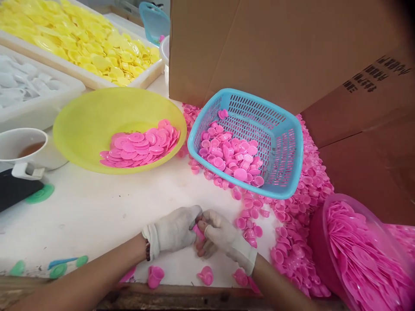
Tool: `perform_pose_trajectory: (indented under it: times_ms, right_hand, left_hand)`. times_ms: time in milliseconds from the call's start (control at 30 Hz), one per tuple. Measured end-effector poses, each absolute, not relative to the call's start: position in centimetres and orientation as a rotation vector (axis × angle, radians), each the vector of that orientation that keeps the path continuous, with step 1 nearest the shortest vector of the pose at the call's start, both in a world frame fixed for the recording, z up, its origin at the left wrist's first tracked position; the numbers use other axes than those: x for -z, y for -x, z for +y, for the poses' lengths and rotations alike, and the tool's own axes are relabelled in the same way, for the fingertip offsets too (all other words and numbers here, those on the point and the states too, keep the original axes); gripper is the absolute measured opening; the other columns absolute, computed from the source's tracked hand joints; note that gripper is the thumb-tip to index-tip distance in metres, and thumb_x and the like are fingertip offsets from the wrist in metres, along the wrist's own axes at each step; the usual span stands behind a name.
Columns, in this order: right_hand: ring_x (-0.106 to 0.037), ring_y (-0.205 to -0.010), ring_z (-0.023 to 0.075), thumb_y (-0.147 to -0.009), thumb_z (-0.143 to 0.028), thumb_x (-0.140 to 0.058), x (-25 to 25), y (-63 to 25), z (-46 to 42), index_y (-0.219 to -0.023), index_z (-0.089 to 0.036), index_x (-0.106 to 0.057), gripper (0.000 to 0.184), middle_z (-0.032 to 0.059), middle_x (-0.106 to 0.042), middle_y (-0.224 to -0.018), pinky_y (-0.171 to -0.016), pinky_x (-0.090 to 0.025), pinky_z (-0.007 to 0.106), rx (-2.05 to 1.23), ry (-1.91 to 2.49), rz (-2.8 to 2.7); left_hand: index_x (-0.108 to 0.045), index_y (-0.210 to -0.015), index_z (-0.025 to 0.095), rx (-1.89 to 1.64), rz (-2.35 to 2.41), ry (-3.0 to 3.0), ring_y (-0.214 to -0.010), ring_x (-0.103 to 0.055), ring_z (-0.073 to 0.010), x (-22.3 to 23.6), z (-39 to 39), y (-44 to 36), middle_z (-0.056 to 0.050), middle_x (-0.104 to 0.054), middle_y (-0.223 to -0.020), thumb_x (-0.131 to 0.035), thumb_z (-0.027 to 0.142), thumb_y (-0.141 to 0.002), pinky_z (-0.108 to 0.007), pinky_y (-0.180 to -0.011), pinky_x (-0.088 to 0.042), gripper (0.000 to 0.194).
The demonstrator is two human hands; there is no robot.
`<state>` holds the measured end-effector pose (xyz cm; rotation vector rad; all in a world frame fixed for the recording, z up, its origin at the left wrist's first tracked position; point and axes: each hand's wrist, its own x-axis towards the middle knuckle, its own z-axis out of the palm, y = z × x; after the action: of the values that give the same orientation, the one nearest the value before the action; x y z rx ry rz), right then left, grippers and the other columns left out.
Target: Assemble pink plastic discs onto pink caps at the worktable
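Note:
My left hand (175,229), in a white glove, has its fingers closed round a small pink plastic piece (199,232). Against the same piece press the fingers of my right hand (225,238), also gloved, with bare fingertips showing. Most of the piece is hidden, so its kind cannot be made out. Between my forearms a pink toy cup (205,275) lies on the white table (106,229); another toy cup (155,276) is near my left wrist. Beyond my hands stands a blue basket (290,160) partly filled with pink toy cups (223,149).
A yellow bowl (81,129) holds pink discs. Loose pink cups (301,216) heap up along a cardboard box (259,52). At right, a pink tub (319,242) holds flat pink pieces. Left are a white mug (48,151) and a tray of yellow pieces (97,52).

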<state>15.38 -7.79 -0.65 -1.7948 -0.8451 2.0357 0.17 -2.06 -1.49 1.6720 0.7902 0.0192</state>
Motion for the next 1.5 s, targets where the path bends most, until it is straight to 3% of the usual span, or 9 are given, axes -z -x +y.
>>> perform_pose_trajectory:
  times_ms: [200, 467, 667, 833, 967, 1067, 1167, 1300, 1500]
  right_hand:
    - [-0.057, -0.04, 0.0127, -0.084, -0.033, -0.044, 1.6, -14.7, -8.7, -0.094, -0.021, -0.041, 0.016, -0.0053, -0.053, -0.051, -0.034, -0.043, 0.018, -1.827, 1.839, -0.969]
    - [-0.052, -0.039, 0.0093, -0.084, -0.035, -0.041, 0.3, -15.4, -10.2, -0.088, -0.02, -0.042, 0.015, -0.0051, -0.052, -0.054, -0.037, -0.038, 0.016, -1.584, 1.681, -1.094]
    - [-0.063, -0.064, 0.0135, -0.087, -0.035, -0.035, -5.3, -18.7, -10.5, -0.124, -0.025, -0.027, 0.039, 0.0057, -0.06, -0.095, -0.054, -0.048, 0.025, -1.064, 1.392, -1.059]
    - [-0.057, -0.076, 0.0167, -0.081, -0.021, -0.046, -2.6, -22.3, -12.1, -0.096, -0.018, -0.055, 0.018, 0.0062, -0.059, -0.088, -0.064, -0.045, 0.028, -0.589, 1.943, -1.677]
    - [-0.053, -0.081, 0.0194, -0.079, -0.014, -0.048, 0.0, -22.7, -12.8, -0.08, -0.018, -0.061, 0.013, 0.0091, -0.056, -0.093, -0.067, -0.04, 0.029, -0.185, 2.258, -1.986]
    - [-0.051, -0.078, 0.0168, -0.079, -0.009, -0.044, -0.2, -21.5, -12.6, -0.078, -0.017, -0.059, 0.017, 0.0064, -0.055, -0.086, -0.069, -0.038, 0.027, -0.306, 2.122, -1.954]
    - [-0.049, -0.073, 0.0131, -0.079, -0.008, -0.038, -0.9, -20.1, -12.2, -0.077, -0.017, -0.053, 0.018, 0.0018, -0.054, -0.078, -0.066, -0.037, 0.024, -0.767, 1.843, -1.829]
    - [-0.044, -0.059, 0.0095, -0.077, -0.01, -0.037, -0.5, -19.3, -11.1, -0.07, -0.017, -0.05, 0.017, -0.002, -0.05, -0.065, -0.056, -0.034, 0.02, -1.372, 1.743, -1.669]
    - [-0.041, -0.051, 0.0088, -0.077, -0.018, -0.04, 1.4, -20.1, -10.1, -0.072, -0.017, -0.049, 0.011, -0.0036, -0.045, -0.058, -0.049, -0.03, 0.02, -1.364, 1.888, -1.6]
  left_hand:
    - [-0.047, -0.078, 0.018, 0.037, 0.847, -1.893, -0.061, -0.055, -0.015, 1.5, -2.2, -1.3, -0.002, -0.06, -0.071, -0.049, 0.017, -0.068, -0.024, -0.055, -0.039, 0.01]
    - [-0.052, -0.08, 0.02, 0.028, 0.922, -2.104, -0.065, -0.054, -0.0157, -1.6, -3.9, 3.3, 0.0, -0.059, -0.073, -0.047, 0.022, -0.072, -0.026, -0.062, -0.038, 0.011]
    - [-0.06, -0.082, 0.022, 0.302, 0.873, -2.233, -0.082, -0.057, -0.022, -2.2, -7.6, 6.5, -0.005, -0.061, -0.091, -0.043, 0.017, -0.071, -0.032, -0.075, -0.042, 0.021]
    - [-0.055, -0.072, 0.018, 0.135, 0.86, -2.137, -0.074, -0.055, -0.018, -1.4, -7.7, 5.2, -0.004, -0.059, -0.082, -0.038, 0.02, -0.076, -0.031, -0.073, -0.043, 0.017]
    - [-0.052, -0.071, 0.017, -0.05, 0.84, -1.737, -0.064, -0.054, -0.0139, -1.0, -4.5, 2.6, -0.001, -0.057, -0.068, -0.039, 0.02, -0.072, -0.025, -0.061, -0.044, 0.013]
    - [-0.051, -0.075, 0.016, 0.005, 0.883, -1.506, -0.049, -0.05, -0.0127, -0.4, -2.4, 0.9, 0.001, -0.052, -0.057, -0.039, 0.02, -0.07, -0.024, -0.048, -0.043, 0.014]
    - [-0.05, -0.076, 0.016, 0.057, 0.969, -1.553, -0.04, -0.047, -0.0121, 0.0, -1.7, -0.1, 0.003, -0.05, -0.052, -0.037, 0.021, -0.073, -0.024, -0.044, -0.042, 0.014]
    - [-0.053, -0.065, 0.016, -0.009, 0.974, -2.001, -0.054, -0.053, -0.014, 0.5, -2.3, -1.0, -0.003, -0.057, -0.06, -0.041, 0.023, -0.078, -0.025, -0.055, -0.042, 0.019]
    - [-0.061, -0.08, 0.017, -0.101, 1.082, -2.19, -0.07, -0.057, -0.0165, 0.6, -2.0, 0.4, -0.004, -0.065, -0.078, -0.052, 0.025, -0.078, -0.026, -0.063, -0.038, 0.012]
